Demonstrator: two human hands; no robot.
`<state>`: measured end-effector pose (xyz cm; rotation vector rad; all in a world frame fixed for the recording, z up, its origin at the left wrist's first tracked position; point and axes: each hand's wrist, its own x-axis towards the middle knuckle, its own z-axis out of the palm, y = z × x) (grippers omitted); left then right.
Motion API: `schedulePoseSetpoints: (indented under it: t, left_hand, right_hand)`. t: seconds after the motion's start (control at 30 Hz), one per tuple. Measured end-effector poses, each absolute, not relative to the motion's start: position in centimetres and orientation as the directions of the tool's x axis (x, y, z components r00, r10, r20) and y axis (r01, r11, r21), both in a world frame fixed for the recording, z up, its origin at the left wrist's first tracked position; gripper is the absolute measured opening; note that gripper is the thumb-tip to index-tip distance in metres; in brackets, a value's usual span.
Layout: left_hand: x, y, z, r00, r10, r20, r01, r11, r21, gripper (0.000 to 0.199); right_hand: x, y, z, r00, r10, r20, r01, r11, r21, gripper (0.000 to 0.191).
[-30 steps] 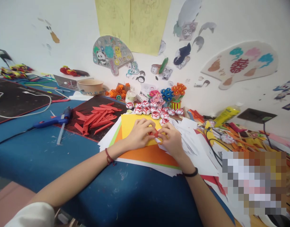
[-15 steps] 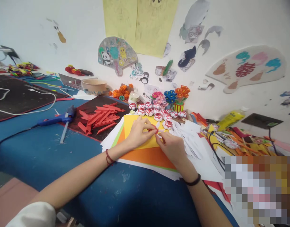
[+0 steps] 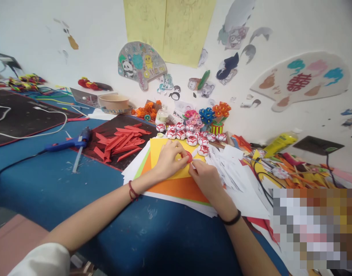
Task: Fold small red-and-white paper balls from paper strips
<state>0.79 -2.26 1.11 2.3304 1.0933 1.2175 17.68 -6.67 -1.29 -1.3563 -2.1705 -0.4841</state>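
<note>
Over a stack of coloured paper sheets (image 3: 167, 188), my left hand (image 3: 170, 160) is closed on a small red and white folded paper flower (image 3: 189, 156). My right hand (image 3: 206, 174) meets it from the right, thumb and forefinger pinched at a white paper strip (image 3: 195, 160) on the flower's edge. The fingers hide part of the flower. Just behind the hands stand several finished red and white paper flowers (image 3: 203, 150). Many white paper strips (image 3: 226, 168) lie right of my right hand.
Folded red paper strips (image 3: 121, 142) lie on a dark mat to the left. Beside them rests a blue glue gun (image 3: 68, 145) with its cord. A round bowl (image 3: 115, 104) and small flower pots (image 3: 217, 128) stand along the wall. A yellow bottle (image 3: 280, 143) lies among scraps at right.
The red paper in my left hand has turned, so more of its red face shows. My right fingers have shifted slightly along the white strip. The view has tilted a little.
</note>
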Motion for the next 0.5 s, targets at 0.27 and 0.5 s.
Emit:
schedulePoseSetpoints:
  t: [0.27,0.5]
  left_hand:
    - [0.77,-1.52,1.20,0.288,0.827,0.482,0.448,-0.562,0.696,0.014]
    - [0.86,-1.35,1.05,0.278,0.836,0.473,0.429,-0.549,0.717,0.014]
  right_hand:
    - [17.38,-6.61,-1.43,-0.208,0.766,0.609,0.909,0.380,-0.168,0.028]
    - [16.94,-6.80,-1.32,-0.133,0.811,0.570,0.911,0.327,-0.252,0.028]
